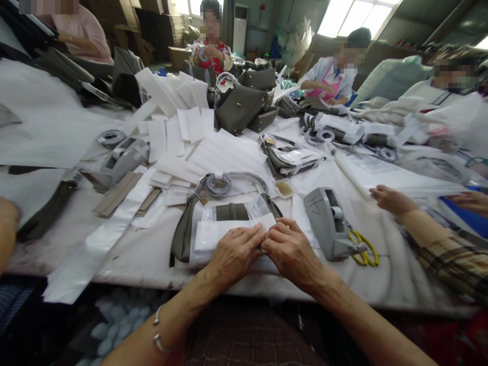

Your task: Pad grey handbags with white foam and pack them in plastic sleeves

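Note:
A dark olive handbag lies in front of me at the table's near edge, partly covered with white foam sheet and clear film. Its strap is wrapped in plastic, with a coiled wrapped piece beyond the bag. My left hand rests over the foam's lower right part, its fingers pressed together on it. Beside it my right hand is closed, with bent fingers pinching the wrapping at the bag's right end. The fingertips of both hands nearly meet; the thumbs are mostly hidden.
A grey tape dispenser and yellow-handled scissors lie to the right. Another dispenser, cardboard strips and foam pieces are left and beyond. A co-worker's hand holds white sheet at right. More handbags are piled behind.

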The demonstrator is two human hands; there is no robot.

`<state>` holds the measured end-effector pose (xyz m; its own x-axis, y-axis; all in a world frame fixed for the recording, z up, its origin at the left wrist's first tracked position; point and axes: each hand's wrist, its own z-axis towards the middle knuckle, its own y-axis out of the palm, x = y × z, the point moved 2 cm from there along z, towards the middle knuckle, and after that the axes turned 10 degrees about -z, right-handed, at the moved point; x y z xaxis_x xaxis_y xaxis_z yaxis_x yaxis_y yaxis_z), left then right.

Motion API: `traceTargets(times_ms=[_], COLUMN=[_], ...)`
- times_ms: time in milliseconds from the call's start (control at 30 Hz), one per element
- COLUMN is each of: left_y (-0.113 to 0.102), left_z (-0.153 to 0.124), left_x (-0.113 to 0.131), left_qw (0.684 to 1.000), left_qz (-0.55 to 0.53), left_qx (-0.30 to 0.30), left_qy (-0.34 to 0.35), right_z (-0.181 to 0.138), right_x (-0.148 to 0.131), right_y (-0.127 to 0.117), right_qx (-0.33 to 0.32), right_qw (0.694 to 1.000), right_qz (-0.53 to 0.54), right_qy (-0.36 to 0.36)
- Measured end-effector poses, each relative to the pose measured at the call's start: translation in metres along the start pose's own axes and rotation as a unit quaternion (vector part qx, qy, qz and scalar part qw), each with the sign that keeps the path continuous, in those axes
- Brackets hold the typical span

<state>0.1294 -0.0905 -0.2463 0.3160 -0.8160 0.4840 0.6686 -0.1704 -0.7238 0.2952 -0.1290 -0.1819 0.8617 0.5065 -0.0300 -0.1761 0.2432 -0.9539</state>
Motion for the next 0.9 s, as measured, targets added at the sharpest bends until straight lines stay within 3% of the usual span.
traceTargets(times_ms=[100,200,400,500,633,900], left_y=[0.005,0.008,0.012,0.014,0.015,0.013], left_z=[0.002,0.003,0.001,0.0,-0.001,0.001], left_x=[0.002,0.004,0.004,0.001,0.0,-0.001], left_qw=[1.0,0.999,0.997,0.998,0.999,0.999], left_qz=[0.004,0.014,0.058,0.055,0.039,0.011], left_qx=[-0.012,-0.021,-0.028,-0.026,-0.024,-0.026], left_qy=[0.023,0.037,0.042,0.035,0.029,0.034], right_z=[0.012,0.048,0.123,0.123,0.111,0.117], right_x=[0.009,0.021,0.042,0.063,0.083,0.085], right_y=[-0.014,-0.015,0.05,0.067,0.067,0.069], right_qx=[-0.069,-0.096,-0.248,-0.28,-0.302,-0.298], right_qw=[0.992,0.986,0.962,0.949,0.943,0.944], right_qz=[0.104,0.136,0.018,-0.009,-0.014,-0.017], right_qy=[-0.001,0.031,0.112,0.142,0.139,0.14])
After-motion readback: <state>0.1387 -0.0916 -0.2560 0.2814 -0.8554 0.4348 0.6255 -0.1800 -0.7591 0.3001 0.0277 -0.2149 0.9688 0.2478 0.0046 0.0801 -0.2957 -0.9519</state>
